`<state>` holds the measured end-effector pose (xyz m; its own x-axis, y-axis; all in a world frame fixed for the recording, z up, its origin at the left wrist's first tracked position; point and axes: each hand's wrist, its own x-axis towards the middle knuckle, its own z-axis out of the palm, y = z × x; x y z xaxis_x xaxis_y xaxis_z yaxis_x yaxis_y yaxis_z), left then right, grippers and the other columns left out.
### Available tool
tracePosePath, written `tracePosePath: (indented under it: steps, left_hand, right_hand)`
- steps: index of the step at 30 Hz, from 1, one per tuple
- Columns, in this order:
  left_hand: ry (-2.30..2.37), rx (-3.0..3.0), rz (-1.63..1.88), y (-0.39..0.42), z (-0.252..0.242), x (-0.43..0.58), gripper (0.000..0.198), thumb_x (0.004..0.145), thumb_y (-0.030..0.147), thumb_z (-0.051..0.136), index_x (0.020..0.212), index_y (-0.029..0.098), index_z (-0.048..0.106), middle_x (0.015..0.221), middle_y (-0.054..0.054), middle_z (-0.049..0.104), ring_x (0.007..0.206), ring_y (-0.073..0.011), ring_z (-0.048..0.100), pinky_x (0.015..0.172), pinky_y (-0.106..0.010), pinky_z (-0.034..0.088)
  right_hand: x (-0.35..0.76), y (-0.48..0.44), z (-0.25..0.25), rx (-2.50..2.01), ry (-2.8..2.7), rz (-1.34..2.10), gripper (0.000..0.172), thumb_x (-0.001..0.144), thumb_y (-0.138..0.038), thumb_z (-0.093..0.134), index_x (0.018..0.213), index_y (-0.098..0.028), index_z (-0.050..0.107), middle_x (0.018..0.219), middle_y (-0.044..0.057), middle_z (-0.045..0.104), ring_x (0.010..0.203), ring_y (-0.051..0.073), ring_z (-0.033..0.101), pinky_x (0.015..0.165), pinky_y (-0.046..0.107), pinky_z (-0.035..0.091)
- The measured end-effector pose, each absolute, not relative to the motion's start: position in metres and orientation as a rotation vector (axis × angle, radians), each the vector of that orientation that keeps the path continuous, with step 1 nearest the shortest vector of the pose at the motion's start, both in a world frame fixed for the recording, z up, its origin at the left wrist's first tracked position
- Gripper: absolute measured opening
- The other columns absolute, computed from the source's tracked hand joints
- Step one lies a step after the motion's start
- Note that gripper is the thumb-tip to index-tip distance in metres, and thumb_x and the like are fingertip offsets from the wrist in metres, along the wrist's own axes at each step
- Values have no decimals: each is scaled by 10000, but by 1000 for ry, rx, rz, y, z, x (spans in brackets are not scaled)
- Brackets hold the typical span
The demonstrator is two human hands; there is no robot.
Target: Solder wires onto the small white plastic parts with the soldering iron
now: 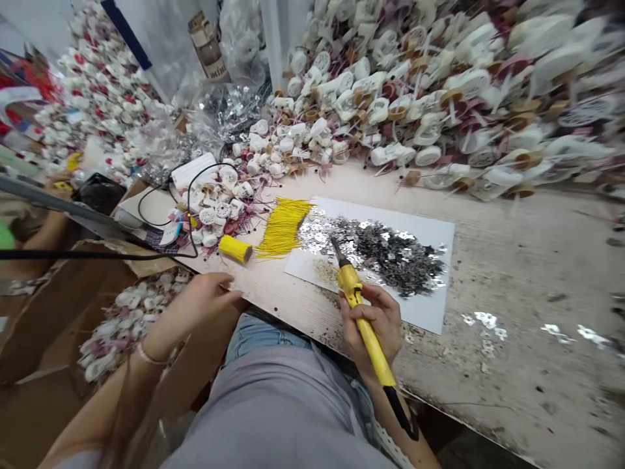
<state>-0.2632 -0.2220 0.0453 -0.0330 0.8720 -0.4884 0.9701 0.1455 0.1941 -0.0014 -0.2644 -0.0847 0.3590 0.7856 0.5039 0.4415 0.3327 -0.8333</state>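
Note:
My right hand (374, 326) is wrapped round a yellow soldering iron (370, 339), whose dark metal tip points away from me over a heap of small metal plates (395, 257). The heap lies on a white sheet (434, 316) on the table. Near the table's front edge is my left hand (215, 296), its fingers loosely stretched to the right and a small gap beside the thumb. I see nothing held in it. Just beyond it stands a bundle of yellow wires (235, 249) on the tabletop. More yellow wires (283, 228) are spread beside the sheet's left edge.
White plastic parts (430, 98) are piled high along the back. A smaller pile (219, 205) lies left of the wires. At lower left, a cardboard box (34, 404) holds similar parts. A black cable (97, 255) crosses the left side. Loose metal plates (488, 322) lie at right.

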Motion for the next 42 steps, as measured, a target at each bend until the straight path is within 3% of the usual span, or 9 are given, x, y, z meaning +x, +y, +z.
tracePosePath:
  steps: [3,7,12,15,24,29,34,37,42]
  left_hand:
    - [1531,1896,-135,-182,15,-214,380,811,444,568,1032,157,684,945,-78,723,781,-194,659,717,-265,484]
    - [1364,2100,59,-95,-14,-152,269,842,344,543,887,141,714,830,-63,721,762,-184,645,737,-272,471]
    - [1545,2307,283,1,-38,-75,263,839,163,510,1043,126,670,1066,-107,683,1017,-221,601,905,-322,432]
    - [1483,2527,375,28,-46,-34,294,863,213,516,1126,148,629,1185,-125,620,1146,-262,516,997,-389,359]
    - [1506,2679,286,29,-45,-6,333,777,347,637,973,80,662,1108,-186,619,1185,-350,446,1072,-503,241]
    - [1413,2358,284,9,-30,-39,303,767,314,611,959,84,652,938,-125,665,901,-250,594,874,-374,447]
    - [1358,1949,837,18,-11,-66,329,848,266,560,1153,144,549,984,-81,633,838,-153,589,745,-281,476]
    - [1289,1962,875,30,-5,-73,295,881,247,518,1164,169,542,922,-62,625,830,-151,596,743,-280,473]
    - [1260,2231,588,40,-12,-66,372,769,209,630,1124,112,575,1022,-94,630,945,-206,593,863,-313,464]
  right_hand:
    - [5,-266,-84,-1348,-1234,258,196,733,-82,681,656,-182,531,1059,33,558,940,160,626,708,293,591]
    - [15,-269,-84,-1424,-1196,187,194,731,-85,686,672,-188,533,1054,29,562,950,150,616,733,278,577]
    - [17,-271,-82,-1449,-1197,161,195,741,-74,676,679,-189,531,1048,35,558,968,141,602,748,261,568]
    - [13,-270,-79,-1451,-1223,172,197,743,-63,667,676,-190,532,1053,37,551,955,139,605,722,253,577]
    - [20,-274,-79,-1394,-1254,187,196,738,-16,638,682,-178,543,1078,43,536,888,118,619,643,215,594]
    - [33,-281,-81,-1453,-1198,142,186,723,-39,665,666,-168,544,1053,44,557,904,143,627,649,238,596]
    - [37,-282,-81,-1462,-1167,121,191,710,-53,685,664,-181,551,1061,34,565,903,149,637,644,244,594]
    - [33,-282,-80,-1442,-1172,119,196,713,-56,687,659,-186,551,1062,30,563,902,149,641,665,259,601]
    - [26,-285,-75,-1457,-1189,102,197,734,-82,679,649,-188,536,1028,36,571,867,144,643,650,259,595]
